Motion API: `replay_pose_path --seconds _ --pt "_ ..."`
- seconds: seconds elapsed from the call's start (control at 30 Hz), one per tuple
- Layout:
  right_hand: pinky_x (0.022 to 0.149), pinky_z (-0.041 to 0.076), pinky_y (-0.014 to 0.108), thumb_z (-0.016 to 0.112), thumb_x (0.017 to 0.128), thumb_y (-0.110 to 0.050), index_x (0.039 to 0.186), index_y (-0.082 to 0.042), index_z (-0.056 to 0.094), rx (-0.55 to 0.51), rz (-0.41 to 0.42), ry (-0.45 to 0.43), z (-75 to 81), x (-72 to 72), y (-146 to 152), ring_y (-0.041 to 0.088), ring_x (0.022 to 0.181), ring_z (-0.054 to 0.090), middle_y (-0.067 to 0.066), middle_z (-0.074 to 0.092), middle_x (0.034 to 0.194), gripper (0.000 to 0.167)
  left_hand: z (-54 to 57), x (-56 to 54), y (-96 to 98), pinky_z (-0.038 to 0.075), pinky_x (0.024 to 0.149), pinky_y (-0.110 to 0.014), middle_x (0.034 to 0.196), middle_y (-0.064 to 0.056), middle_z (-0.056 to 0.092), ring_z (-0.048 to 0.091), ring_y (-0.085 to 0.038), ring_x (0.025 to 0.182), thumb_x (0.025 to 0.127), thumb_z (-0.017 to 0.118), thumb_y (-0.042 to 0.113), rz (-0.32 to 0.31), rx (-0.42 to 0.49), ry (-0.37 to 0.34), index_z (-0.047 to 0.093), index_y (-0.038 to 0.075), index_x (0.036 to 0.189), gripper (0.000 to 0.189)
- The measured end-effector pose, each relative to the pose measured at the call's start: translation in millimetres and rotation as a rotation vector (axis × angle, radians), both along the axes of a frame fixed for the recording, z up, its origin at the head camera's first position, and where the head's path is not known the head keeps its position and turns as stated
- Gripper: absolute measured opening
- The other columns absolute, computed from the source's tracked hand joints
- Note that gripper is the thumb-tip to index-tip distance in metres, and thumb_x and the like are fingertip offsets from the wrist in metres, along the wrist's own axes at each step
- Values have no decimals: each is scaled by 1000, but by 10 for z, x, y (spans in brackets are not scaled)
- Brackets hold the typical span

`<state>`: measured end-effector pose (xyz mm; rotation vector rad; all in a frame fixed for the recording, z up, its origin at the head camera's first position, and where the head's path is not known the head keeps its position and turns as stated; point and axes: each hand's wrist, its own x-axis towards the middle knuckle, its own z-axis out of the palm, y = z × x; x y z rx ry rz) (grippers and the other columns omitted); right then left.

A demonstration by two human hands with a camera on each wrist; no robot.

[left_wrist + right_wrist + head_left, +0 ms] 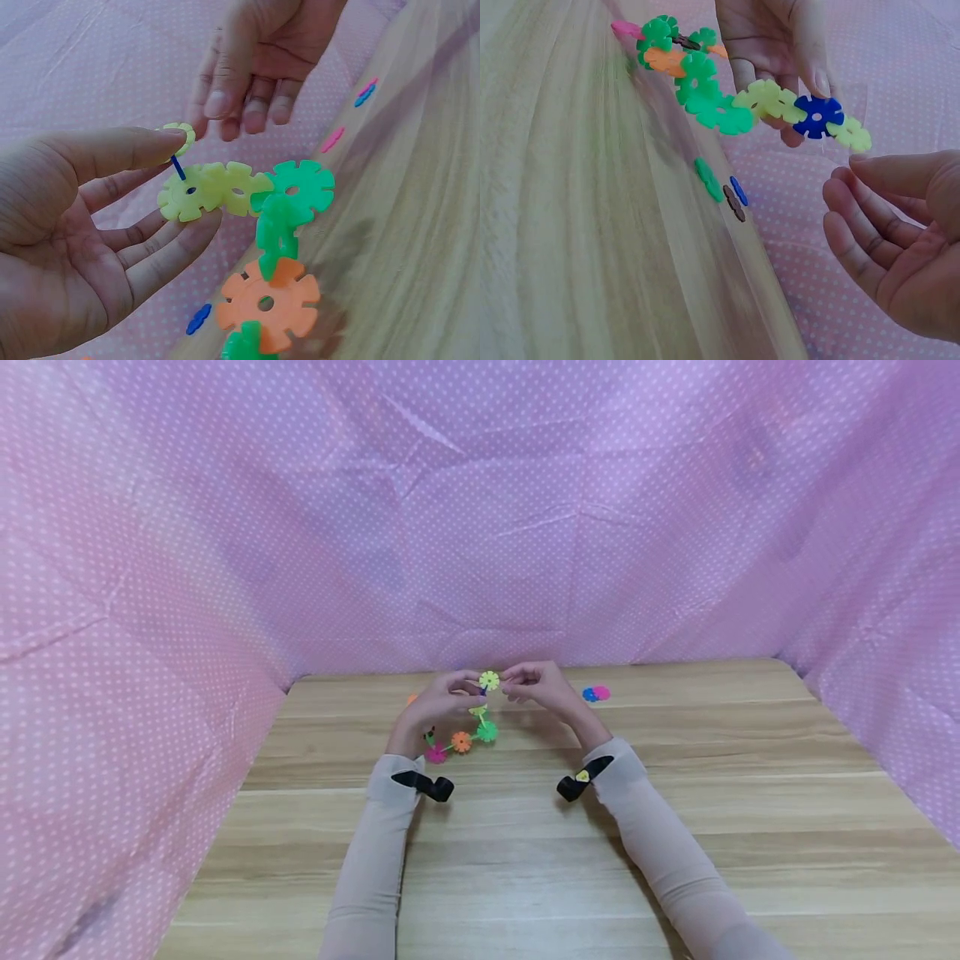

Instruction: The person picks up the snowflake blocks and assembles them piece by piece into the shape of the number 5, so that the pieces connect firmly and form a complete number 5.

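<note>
A chain of interlocking snowflake discs, flower-shaped plastic pieces with slotted edges, hangs in the air above the table. My left hand (438, 700) holds it near its end, thumb by the dark blue disc (818, 117) and fingers behind the yellow discs. The end yellow disc (489, 681) faces up in the head view. Beyond it run green discs (301, 191) and an orange disc (268, 304), then a pink disc (437, 754). My right hand (542, 685) is beside the end yellow disc, fingers loosely bent; whether its fingertips touch the disc is hard to tell.
On the wooden table (510, 860), loose blue (590, 695) and pink (602, 692) discs lie to the right. Green (709, 180), brown (734, 203) and blue (739, 191) discs lie near the far edge. Pink dotted cloth (480, 527) surrounds the table.
</note>
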<state>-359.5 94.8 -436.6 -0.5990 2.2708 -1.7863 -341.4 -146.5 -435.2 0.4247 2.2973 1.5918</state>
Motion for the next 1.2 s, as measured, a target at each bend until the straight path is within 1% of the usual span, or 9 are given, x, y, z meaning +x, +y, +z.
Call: replay_pose_path --seconds 0.1,0.17,0.27,0.43,0.57,0.7,0.87,1.03,1.2 --pt "83 63 44 70 94 -2 120 11 67 44 33 -1 -28 -19 9 11 78 70 24 74 99 29 24 8 -39 56 99 -49 133 -22 61 63 -29 116 97 69 16 -5 29 -11 59 8 135 39" --pt "78 62 33 69 94 -2 121 12 66 75 63 -10 -45 -36 3 10 78 69 23 74 99 31 41 16 -62 55 100 -52 135 -27 59 64 -28 114 97 69 13 -2 60 -28 58 5 133 39" --pt "75 59 25 68 93 0 122 13 65 128 110 -3 -64 -65 -23 9 80 68 24 74 102 31 57 25 -95 54 100 -54 136 -31 58 65 -26 111 96 69 11 11 73 -37 58 3 133 39" --pt "74 60 31 68 93 2 122 10 66 207 209 29 -106 -136 -80 24 88 69 29 72 109 30 39 15 -128 55 100 -46 135 -29 59 66 -24 111 97 68 11 12 61 -24 59 4 134 39" --pt "75 59 29 69 92 5 120 8 67 243 289 22 -181 -215 -114 32 95 69 28 71 109 29 24 16 -137 57 98 -48 133 -24 61 66 -25 110 96 70 11 2 50 -29 61 5 134 40" --pt "75 55 22 71 91 5 119 7 68 283 332 33 -236 -277 -155 27 96 68 26 71 110 28 32 18 -152 56 99 -53 132 -22 61 66 -25 109 95 71 10 2 45 -52 61 5 135 41" --pt "78 54 20 73 89 3 122 4 69 311 351 57 -277 -299 -213 20 93 64 22 70 108 33 18 21 -167 56 98 -53 132 -20 61 66 -26 107 95 71 11 14 32 -51 61 6 135 41" --pt "69 49 19 72 88 6 127 7 65 304 392 63 -307 -306 -273 13 78 55 17 66 92 40 12 13 -166 56 99 -54 133 -20 61 64 -27 110 96 71 12 15 36 -47 61 6 135 41" --pt "62 42 18 72 89 5 127 6 65 325 388 91 -316 -292 -317 11 69 47 11 57 80 39 3 8 -158 56 97 -55 129 -14 61 62 -23 105 96 72 22 29 21 -36 64 9 131 38"
